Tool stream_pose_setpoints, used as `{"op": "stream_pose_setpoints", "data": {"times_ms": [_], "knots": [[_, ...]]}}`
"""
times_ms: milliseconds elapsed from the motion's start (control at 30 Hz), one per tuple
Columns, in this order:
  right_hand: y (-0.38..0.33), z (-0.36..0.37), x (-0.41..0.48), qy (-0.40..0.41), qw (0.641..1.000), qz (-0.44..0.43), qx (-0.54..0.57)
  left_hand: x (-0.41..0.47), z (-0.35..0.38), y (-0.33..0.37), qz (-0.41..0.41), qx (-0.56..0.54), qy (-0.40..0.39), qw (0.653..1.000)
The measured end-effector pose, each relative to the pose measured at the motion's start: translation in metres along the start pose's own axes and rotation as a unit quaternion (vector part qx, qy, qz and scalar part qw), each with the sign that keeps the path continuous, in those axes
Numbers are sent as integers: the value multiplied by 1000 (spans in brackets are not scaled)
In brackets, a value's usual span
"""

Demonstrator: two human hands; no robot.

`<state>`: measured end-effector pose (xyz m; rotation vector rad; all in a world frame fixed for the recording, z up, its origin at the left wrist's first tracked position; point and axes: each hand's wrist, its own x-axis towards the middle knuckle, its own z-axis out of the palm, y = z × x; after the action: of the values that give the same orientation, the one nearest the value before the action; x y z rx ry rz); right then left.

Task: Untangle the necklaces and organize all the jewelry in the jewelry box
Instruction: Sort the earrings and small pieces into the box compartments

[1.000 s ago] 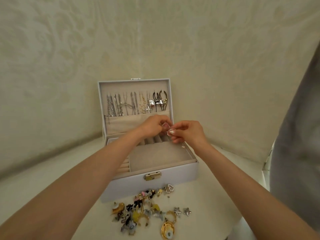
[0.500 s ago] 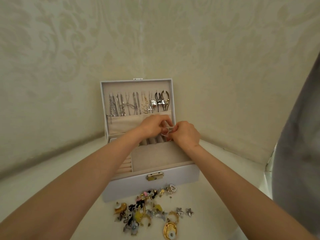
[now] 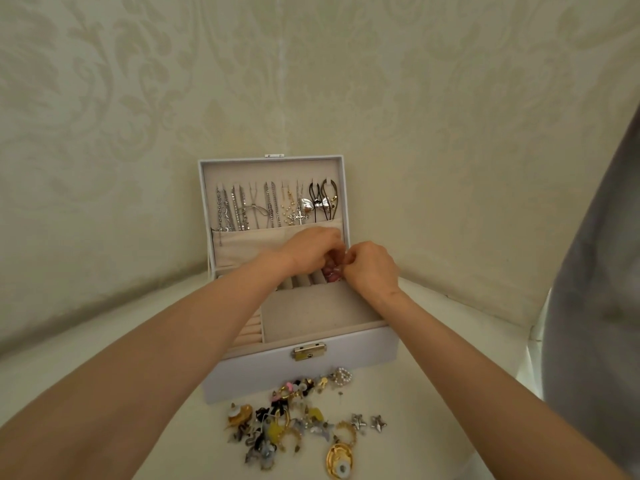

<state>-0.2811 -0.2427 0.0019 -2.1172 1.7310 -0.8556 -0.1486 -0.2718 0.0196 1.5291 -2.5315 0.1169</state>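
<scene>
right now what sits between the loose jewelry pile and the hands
Head view: the jewelry box, first its front wall with the brass latch, then its flat beige compartment.

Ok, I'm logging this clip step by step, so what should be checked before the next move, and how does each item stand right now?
1. Jewelry box lid open and upright: ok.
2. Necklaces hanging in a row inside the lid: ok.
3. Left hand and right hand together over the back row of compartments: ok.
4. Piece held between the curled fingers: cannot tell, hidden by the hands.
5. Target compartment free: cannot tell, covered.
6. Loose jewelry pile on the table in front of the box sorted away: not ok.
</scene>
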Motion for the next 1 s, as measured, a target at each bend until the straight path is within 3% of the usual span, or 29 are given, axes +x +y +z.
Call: {"op": "stream_pose_setpoints", "data": {"times_ms": [200,767,1000], "knots": [[3,4,3,-14,1000,-10,14,-2,3,2,-9,39,53,998],[6,8,6,-27,1000,-5,5,-3,8,0,-38,17,49,998],[5,1,27,-72,996,53,20,-8,9,-6,-41,11,34,999]]}}
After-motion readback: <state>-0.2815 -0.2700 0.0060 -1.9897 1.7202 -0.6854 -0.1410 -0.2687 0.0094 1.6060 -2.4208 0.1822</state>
